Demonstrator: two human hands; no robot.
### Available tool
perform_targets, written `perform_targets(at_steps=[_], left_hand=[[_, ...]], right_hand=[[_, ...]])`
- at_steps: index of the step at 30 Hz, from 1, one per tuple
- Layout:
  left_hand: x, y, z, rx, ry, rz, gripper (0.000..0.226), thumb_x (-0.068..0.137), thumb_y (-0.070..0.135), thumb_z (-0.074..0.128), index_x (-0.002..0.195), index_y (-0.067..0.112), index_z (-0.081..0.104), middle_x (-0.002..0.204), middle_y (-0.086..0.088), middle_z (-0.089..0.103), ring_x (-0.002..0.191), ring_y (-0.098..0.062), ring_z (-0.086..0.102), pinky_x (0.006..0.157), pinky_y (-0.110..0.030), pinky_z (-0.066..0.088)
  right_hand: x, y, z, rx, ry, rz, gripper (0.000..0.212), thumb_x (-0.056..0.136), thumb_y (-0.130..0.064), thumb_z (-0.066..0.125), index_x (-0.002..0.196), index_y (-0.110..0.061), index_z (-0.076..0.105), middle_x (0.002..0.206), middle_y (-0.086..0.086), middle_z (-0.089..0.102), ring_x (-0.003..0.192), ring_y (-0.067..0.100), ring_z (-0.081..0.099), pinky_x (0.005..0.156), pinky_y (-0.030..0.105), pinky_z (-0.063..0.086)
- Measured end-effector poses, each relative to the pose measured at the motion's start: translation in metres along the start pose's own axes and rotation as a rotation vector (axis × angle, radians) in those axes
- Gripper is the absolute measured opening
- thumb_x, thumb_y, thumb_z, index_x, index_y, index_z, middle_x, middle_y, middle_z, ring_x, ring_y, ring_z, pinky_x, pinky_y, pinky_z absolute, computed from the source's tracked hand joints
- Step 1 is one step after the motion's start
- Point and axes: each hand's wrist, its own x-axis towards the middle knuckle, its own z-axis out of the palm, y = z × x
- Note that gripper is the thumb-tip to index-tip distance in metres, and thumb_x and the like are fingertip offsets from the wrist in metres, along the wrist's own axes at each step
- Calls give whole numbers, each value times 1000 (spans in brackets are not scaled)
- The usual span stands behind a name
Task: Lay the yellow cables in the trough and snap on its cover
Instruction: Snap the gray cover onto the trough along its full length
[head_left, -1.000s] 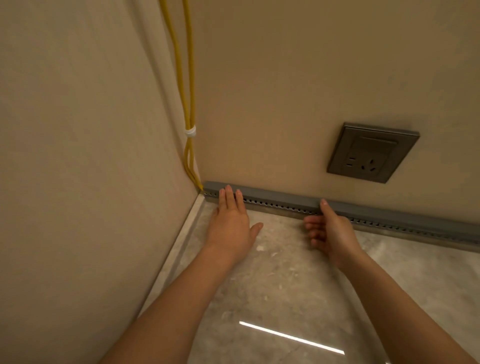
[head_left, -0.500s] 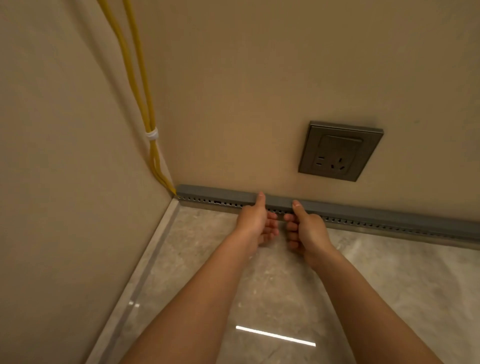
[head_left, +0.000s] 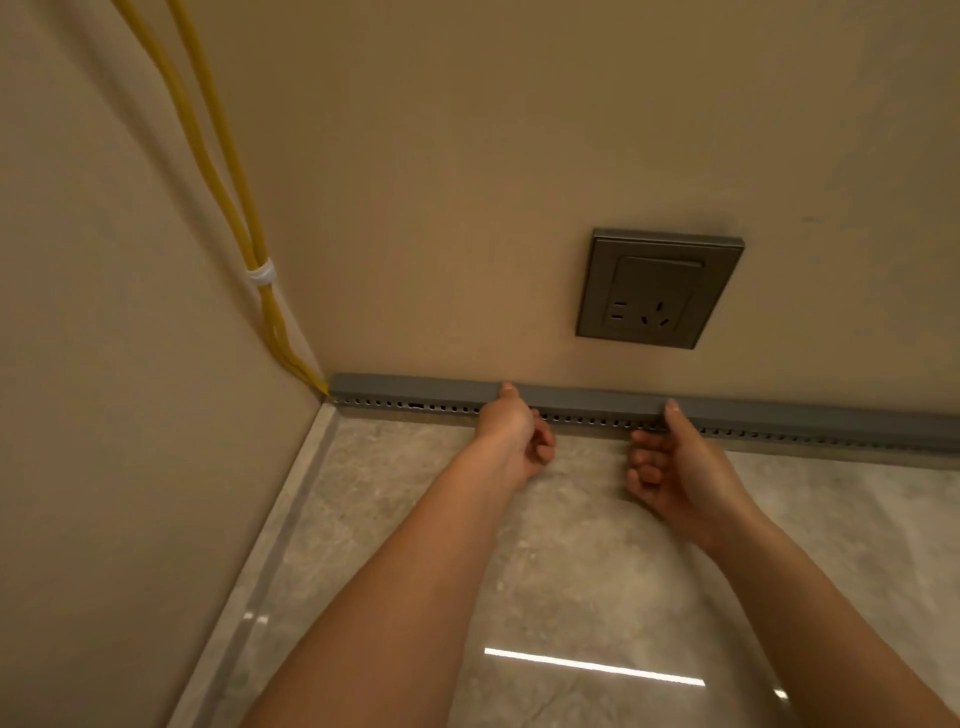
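- The grey cover (head_left: 582, 402) is seen on the trough (head_left: 415, 408), below the socket (head_left: 657, 288).
- The yellow cables (head_left: 223, 171) are led into the trough's end, well left of the socket.
- The left hand (head_left: 511, 436), below-left of the socket, and the right hand (head_left: 670, 467), straight below it, are each curled, with the cover pinched between thumb and fingers.
- The cover is judged light, stiff and springy; it is best pressed along its top edge.

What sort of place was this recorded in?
Probably a finished indoor room, seen in a corner: plain beige walls, a glossy grey stone-look floor, and a dark grey wall socket above a grey perforated plastic cable trough.
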Motion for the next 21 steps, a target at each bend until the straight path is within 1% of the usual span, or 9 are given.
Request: perform_targets(at_steps=[5,8,11,15,17,19,21], left_hand=[[2,-3,1,11,2,27,51,99,46,24,63,12,34,54,0,30,44,-11,28,33,-11,16],[4,-4,1,15,-3,38,52,99,47,25,62,12,35,54,0,30,43,-11,28,33,-12,17],[5,-4,0,4,-22,43,52,99,47,25,62,12,35,54,0,31,44,-11,28,32,-11,18],[6,-7,-1,-10,-23,70,51,99,47,26,63,12,37,55,0,31,45,-11,29,32,-11,20],[6,-11,-1,16,7,111,53,98,49,27,64,10,40,55,-2,35,45,-13,34,35,-16,27],[5,-16,1,92,57,159,57,97,51,27,66,7,46,58,-5,43,48,-17,43,41,-23,38],[5,-25,9,147,93,194,61,97,52,27,70,3,51,62,-9,51,49,-20,51,38,-21,46]], right_hand=[[0,-19,-15,36,-42,58,40,98,-32,41,74,-1,53,42,4,51,31,7,40,36,16,44],[3,-24,-10,54,-18,41,38,100,-24,38,72,-1,51,52,7,49,32,6,38,35,15,43],[4,-24,-7,61,-12,23,37,100,-21,36,71,-3,48,60,7,42,29,5,34,35,14,41],[4,-19,-7,89,-1,-10,35,100,-21,37,71,-4,47,55,4,43,28,4,32,35,14,40],[4,-20,-6,108,-8,5,33,100,-20,37,73,-4,47,55,5,43,28,4,31,35,14,40],[5,-21,-6,93,-20,22,35,100,-21,36,73,-3,47,57,6,42,28,5,31,35,14,40],[7,-21,-8,44,-28,23,37,101,-23,35,73,-2,48,52,5,46,29,5,32,35,15,41]])
